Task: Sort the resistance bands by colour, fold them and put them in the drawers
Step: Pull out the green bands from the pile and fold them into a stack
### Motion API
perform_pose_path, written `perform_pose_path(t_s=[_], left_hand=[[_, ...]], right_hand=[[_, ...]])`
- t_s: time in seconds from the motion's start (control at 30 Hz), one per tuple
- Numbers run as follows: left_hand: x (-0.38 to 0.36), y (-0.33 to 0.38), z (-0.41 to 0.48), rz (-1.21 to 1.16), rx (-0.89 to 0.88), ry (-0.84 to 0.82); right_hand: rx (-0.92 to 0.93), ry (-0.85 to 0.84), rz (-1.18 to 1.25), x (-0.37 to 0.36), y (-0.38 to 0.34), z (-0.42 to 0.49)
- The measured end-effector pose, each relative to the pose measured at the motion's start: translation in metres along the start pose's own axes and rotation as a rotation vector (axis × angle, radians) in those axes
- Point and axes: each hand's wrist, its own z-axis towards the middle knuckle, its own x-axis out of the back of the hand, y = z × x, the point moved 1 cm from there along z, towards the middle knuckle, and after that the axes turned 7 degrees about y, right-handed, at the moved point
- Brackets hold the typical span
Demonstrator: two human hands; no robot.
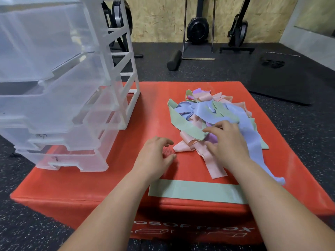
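Observation:
A tangled pile of resistance bands (215,113) in green, blue, pink and purple lies on the red soft box (94,185). One green band (195,191) lies flat and straight near the box's front edge. My right hand (226,142) rests on the pile's near side, fingertips pinching the end of a green band (184,124). My left hand (155,154) hovers just left of the pile with fingers spread and nothing in it. The clear plastic drawer unit (59,98) stands at the left of the box with its drawers pulled out in steps.
Dark rubber gym floor surrounds the box. A black foam roller (174,59), exercise machines (198,31) and a black mat (282,77) lie beyond it, in front of a wooden wall.

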Motion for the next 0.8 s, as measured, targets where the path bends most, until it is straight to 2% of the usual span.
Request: perform_pose_path(t_s=[0.1,0.17,0.23,0.33,0.4,0.6,0.8], left_hand=[[-0.004,-0.003,0.010,-0.009,-0.004,-0.007],[-0.005,-0.004,0.015,-0.025,-0.010,0.012],[-0.004,-0.001,0.020,-0.079,-0.006,0.048],[-0.001,0.006,0.025,-0.182,0.012,0.111],[0.002,0.013,0.026,-0.246,0.009,0.150],[0.010,0.028,0.017,-0.364,-0.009,0.182],[0.014,0.042,0.005,-0.422,-0.047,0.084]], right_hand=[[-0.004,0.039,-0.039,-0.008,0.001,0.007],[-0.007,0.095,0.019,-0.007,0.002,0.014],[-0.030,0.146,0.234,0.002,-0.001,0.024],[-0.219,0.152,0.717,0.024,-0.011,0.032],[-0.276,0.143,0.864,0.031,-0.013,0.030],[-0.366,0.024,1.003,0.042,-0.017,0.012],[-0.242,-0.044,0.940,0.051,-0.034,-0.007]])
